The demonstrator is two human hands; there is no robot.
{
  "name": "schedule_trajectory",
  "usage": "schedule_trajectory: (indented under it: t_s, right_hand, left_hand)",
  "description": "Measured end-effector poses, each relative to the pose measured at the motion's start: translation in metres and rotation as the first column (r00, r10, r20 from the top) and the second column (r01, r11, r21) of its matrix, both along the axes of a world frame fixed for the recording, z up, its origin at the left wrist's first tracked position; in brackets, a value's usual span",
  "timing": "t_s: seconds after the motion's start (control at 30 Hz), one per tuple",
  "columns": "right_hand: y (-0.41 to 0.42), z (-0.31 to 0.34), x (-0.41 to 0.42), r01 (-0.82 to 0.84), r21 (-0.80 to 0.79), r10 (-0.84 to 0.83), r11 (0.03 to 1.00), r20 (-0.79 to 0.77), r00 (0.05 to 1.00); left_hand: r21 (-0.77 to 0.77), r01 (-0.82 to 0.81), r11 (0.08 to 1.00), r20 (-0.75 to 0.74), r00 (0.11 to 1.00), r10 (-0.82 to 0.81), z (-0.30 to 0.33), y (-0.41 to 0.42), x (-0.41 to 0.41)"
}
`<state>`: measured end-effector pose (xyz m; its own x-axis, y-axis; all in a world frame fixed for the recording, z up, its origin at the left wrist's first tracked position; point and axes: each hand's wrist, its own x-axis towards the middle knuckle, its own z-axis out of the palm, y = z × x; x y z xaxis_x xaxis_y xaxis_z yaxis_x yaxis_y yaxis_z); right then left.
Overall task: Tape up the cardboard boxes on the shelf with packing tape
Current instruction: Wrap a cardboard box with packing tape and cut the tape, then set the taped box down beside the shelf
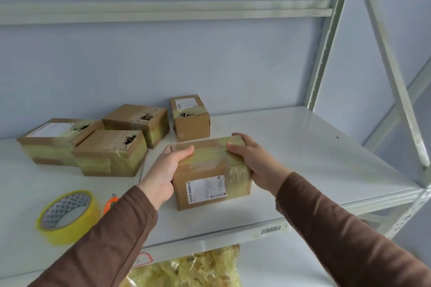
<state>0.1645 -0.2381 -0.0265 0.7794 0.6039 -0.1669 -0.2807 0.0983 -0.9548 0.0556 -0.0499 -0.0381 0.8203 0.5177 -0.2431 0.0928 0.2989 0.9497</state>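
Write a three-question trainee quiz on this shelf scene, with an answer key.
1. True or false: both hands grip the same cardboard box.
2. How many other boxes sit behind it on the shelf?
3. The tape roll lies: A) on top of a box, B) on the shelf near the left sleeve, C) in the right hand.

Key: 1 true, the left hand and right hand grip its two ends. 2 four. 3 B.
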Motion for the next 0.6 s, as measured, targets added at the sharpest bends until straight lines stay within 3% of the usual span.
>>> schedule_trajectory:
  t_s: [0.23,0.33,0.4,0.43,0.5,0.53,0.6]
  right_hand:
    - [-0.002,-0.003,0.007,-0.011,-0.061,0.013,0.998,0.02,1.0]
    - [-0.001,0.01,0.025,-0.005,-0.24,0.067,0.971,0.251,0.966]
    - [0.002,0.022,0.039,0.161,-0.46,0.126,0.873,0.533,0.837]
    - [0.005,0.027,0.044,0.295,-0.558,0.17,0.776,0.635,0.754]
    - [0.01,0.031,0.049,0.483,-0.638,0.239,0.599,0.719,0.653]
    - [0.012,0.031,0.048,0.494,-0.641,0.243,0.588,0.722,0.647]
    - [0.012,0.029,0.043,0.375,-0.574,0.142,0.729,0.662,0.736]
  left_hand:
    - [-0.014,-0.032,0.999,0.034,0.999,0.032,0.0,-0.006,0.002]
    - [-0.077,-0.111,0.991,0.089,0.989,0.117,0.003,-0.022,-0.007]
    - [-0.138,-0.153,0.979,0.118,0.978,0.17,-0.003,-0.04,-0.017]
    - [-0.112,-0.16,0.981,0.123,0.977,0.173,-0.008,-0.051,-0.023]
    - [-0.012,-0.125,0.992,0.126,0.984,0.125,-0.016,-0.072,-0.031]
    - [0.015,-0.099,0.995,0.138,0.986,0.096,-0.017,-0.08,-0.034]
    - [0.048,-0.043,0.998,0.138,0.99,0.036,-0.015,-0.09,-0.035]
